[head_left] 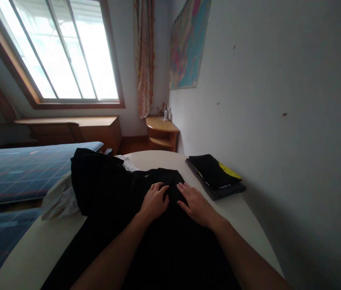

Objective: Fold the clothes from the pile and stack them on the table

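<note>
A black garment (164,241) lies spread over the round white table (155,156); its exact kind is hard to make out in the dark cloth. My left hand (154,201) rests on its upper part, fingers slightly bent and apart, holding nothing. A short gap to the right, my right hand (197,204) lies flat on the same cloth near its right edge, fingers stretched out. Bunched dark cloth (98,181) sits at the left of the table, partly over a pale crumpled cloth (63,197). Another bit of white cloth (127,162) shows behind it.
Folded black, grey and yellow clothing (215,173) lies on the table at the right, near the wall (279,161). Blue checked mattresses (31,169) stand left. A desk (98,121) and a corner shelf (162,125) are beyond the table.
</note>
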`<state>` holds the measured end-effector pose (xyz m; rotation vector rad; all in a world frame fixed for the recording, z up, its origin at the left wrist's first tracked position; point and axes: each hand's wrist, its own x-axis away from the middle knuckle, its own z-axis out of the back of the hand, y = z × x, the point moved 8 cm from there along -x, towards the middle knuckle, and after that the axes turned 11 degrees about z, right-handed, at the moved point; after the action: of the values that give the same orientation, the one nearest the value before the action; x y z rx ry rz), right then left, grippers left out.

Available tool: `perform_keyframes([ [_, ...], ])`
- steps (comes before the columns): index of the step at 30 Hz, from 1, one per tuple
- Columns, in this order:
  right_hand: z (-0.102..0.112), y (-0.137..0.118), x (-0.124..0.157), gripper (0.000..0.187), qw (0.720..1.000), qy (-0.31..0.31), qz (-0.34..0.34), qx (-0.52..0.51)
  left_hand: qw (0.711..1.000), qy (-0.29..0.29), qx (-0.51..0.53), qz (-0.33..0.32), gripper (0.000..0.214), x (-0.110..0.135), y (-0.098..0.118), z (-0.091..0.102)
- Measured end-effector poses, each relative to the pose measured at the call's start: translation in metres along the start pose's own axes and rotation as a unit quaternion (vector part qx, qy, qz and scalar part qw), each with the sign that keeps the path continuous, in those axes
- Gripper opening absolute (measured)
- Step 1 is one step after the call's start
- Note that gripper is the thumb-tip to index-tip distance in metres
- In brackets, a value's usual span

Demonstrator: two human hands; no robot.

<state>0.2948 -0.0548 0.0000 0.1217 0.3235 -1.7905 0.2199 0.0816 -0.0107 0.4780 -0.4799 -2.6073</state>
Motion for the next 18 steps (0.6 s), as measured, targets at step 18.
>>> perform_keyframes([
  [18, -0.048, 0.025, -0.079, 0.073, 0.991, -0.066, -0.112, -0.003, 0.993, -0.071, -0.090, 0.006, 0.057, 0.004, -0.002, -0.014],
])
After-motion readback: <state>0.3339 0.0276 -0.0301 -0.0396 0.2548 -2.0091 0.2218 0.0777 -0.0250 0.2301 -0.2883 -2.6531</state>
